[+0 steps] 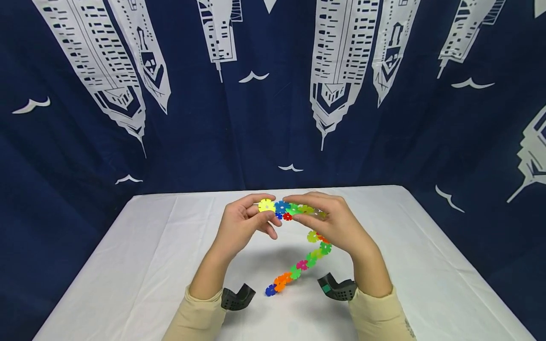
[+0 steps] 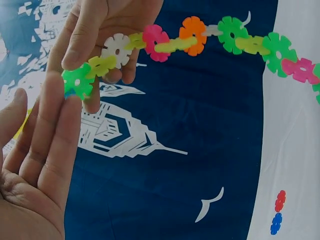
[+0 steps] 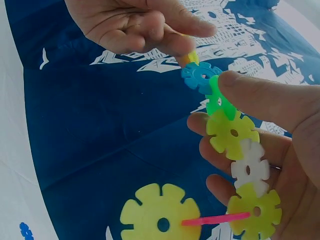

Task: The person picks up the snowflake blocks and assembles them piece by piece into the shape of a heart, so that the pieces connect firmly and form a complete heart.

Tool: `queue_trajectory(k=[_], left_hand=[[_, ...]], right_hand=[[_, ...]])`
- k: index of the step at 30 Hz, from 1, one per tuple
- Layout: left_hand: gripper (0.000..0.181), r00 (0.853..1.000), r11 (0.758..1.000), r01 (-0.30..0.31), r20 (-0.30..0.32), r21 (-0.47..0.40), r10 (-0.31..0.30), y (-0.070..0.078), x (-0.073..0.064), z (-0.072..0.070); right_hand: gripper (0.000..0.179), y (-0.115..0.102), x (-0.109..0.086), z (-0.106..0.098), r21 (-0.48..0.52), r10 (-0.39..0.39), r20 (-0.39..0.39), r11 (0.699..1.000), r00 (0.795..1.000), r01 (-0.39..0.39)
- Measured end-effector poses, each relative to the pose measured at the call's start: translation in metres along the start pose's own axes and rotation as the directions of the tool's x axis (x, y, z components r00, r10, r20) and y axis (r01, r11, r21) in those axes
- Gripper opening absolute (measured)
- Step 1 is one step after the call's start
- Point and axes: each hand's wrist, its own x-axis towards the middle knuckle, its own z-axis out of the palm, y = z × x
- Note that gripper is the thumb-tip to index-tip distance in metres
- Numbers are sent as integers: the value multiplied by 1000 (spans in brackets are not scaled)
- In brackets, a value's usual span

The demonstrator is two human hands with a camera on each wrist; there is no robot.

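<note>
A chain of colourful slotted plastic snowflake discs hangs from my right hand and curves down toward the white table. Thumb and fingers of that hand pinch the chain near a green disc, next to the blue disc at its upper end. My left hand holds a yellow disc between thumb and index finger, against the blue disc. Whether the two are slotted together is unclear. In the left wrist view the left fingers partly cover the blue disc.
A small red disc and a small blue disc lie together on the white table, behind the hands. A dark blue cloth with white building and bird prints hangs behind the table. Each wrist wears a black camera mount.
</note>
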Motion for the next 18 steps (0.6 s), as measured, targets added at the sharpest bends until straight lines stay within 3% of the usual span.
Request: queue_trajectory(k=[8,18], left_hand=[[29,995,998,8,99,-65,-2,-3,0,2],[30,991,991,8,134,-137,10,-6,2,8]], right_hand=[[38,2,-2,-3,46,1,55,999,999,-4],[30,4,-2,-3,75,42,133,996,990,-53]])
